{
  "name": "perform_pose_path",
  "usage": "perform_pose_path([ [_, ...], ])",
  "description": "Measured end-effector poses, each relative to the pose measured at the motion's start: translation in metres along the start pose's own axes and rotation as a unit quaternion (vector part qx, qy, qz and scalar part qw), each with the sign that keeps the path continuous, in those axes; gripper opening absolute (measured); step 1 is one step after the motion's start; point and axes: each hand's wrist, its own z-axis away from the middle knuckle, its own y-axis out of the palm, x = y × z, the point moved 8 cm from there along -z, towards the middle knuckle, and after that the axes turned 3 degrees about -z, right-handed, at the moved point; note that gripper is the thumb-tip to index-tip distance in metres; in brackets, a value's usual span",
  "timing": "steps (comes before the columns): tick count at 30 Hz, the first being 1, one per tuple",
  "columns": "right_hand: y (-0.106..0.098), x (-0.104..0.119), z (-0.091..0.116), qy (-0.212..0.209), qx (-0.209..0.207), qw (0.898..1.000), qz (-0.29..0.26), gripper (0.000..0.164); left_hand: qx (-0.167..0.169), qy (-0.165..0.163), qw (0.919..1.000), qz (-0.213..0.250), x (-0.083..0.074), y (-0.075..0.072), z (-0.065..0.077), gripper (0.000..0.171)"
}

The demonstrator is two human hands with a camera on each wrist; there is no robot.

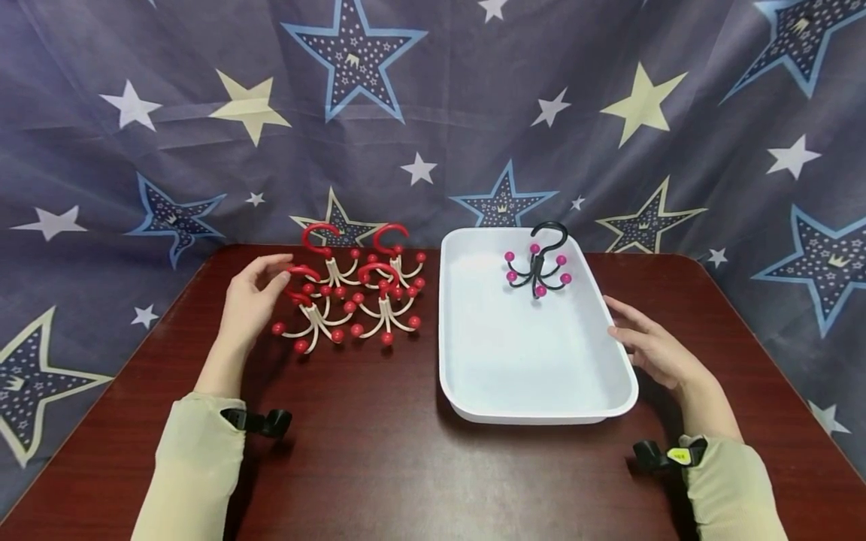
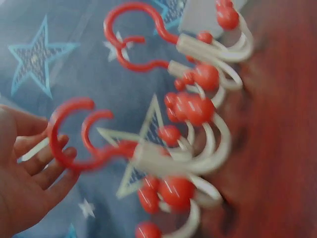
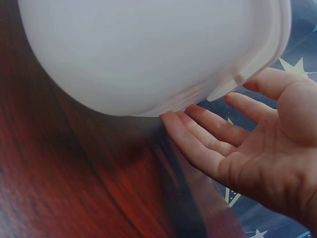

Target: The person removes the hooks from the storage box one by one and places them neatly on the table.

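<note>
My left hand is beside the nearest-left of several cream claw-shaped hooks with red hangers and red ball tips. In the left wrist view, the relaxed fingers are right at that claw hook's red hanger, not closed round it. Another cream claw hook stands to its right, with more behind. At the right, my right hand has its extended fingertips against the outer side of the white tray. A black claw hook with magenta ball tips stands at the tray's far end.
The dark red wooden table runs back to a star-printed cloth. Black straps with small devices sit on both wrists over pale sleeves.
</note>
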Motion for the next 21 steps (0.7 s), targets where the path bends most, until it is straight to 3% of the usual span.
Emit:
perform_pose_path([
  [4,0.000,0.000,0.000,0.000,0.001,1.000,0.003,0.064,-0.018,0.037,0.9987,-0.031,-0.025,0.011,-0.012,0.027],
  [9,0.003,0.001,-0.001,-0.004,0.004,1.000,-0.001,0.064,-0.015,0.076,0.9958,-0.048,-0.060,0.037,-0.023,0.024],
  [21,0.002,0.002,0.000,-0.003,0.000,1.000,0.004,0.064,0.099,0.105,0.9892,0.022,-0.123,0.132,-0.035,0.024],
])
